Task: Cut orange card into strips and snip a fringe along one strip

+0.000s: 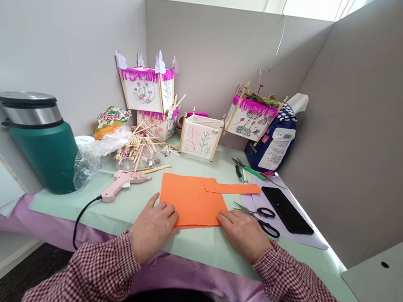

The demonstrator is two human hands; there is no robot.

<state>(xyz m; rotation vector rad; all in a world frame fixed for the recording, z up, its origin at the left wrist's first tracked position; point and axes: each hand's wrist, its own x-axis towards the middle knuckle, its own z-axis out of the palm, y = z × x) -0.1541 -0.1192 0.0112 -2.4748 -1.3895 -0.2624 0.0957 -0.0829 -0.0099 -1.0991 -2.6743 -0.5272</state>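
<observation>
A square of orange paper (189,197) lies on the pale green table cover, with more than one layer showing along its near edge. My left hand (155,225) holds its near left corner; the fingers are bent over the edge and the index finger points forward. At the near right corner, the fingers of my right hand (244,233) are pressed together on the paper, the thumb hidden. A narrow orange strip (235,189) lies over the square's far right part and sticks out past it. Black-handled scissors (266,213) lie just beyond my right hand, partly behind it.
A pink glue gun (123,183) with a black cord lies left, near a big green bottle (42,152). Behind are bundled wooden sticks (140,144) and decorated paper lanterns (200,138). To the right are a black phone (286,210), green-handled pliers (253,172) and a dark blue tissue pack (275,139).
</observation>
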